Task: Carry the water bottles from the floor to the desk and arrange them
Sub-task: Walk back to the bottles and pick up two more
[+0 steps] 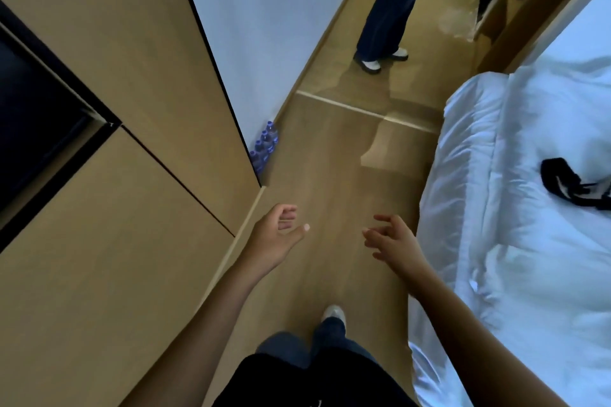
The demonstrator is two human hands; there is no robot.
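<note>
Several clear water bottles with blue caps and labels point(265, 146) stand in a row on the wooden floor, against the white wall and just behind the corner of a tall wooden cabinet. The cabinet edge hides part of the nearest bottle. My left hand point(277, 235) hangs in front of me above the floor, fingers loosely curled, holding nothing. My right hand point(390, 239) is level with it, fingers spread and relaxed, also holding nothing. Both hands are well short of the bottles. No desk is in view.
A wooden cabinet point(132, 175) fills the left side. A bed with white bedding point(515, 208) and a black strap lines the right, leaving a narrow floor aisle. Another person's legs point(386, 10) stand further down the corridor. My own foot point(334, 314) is below.
</note>
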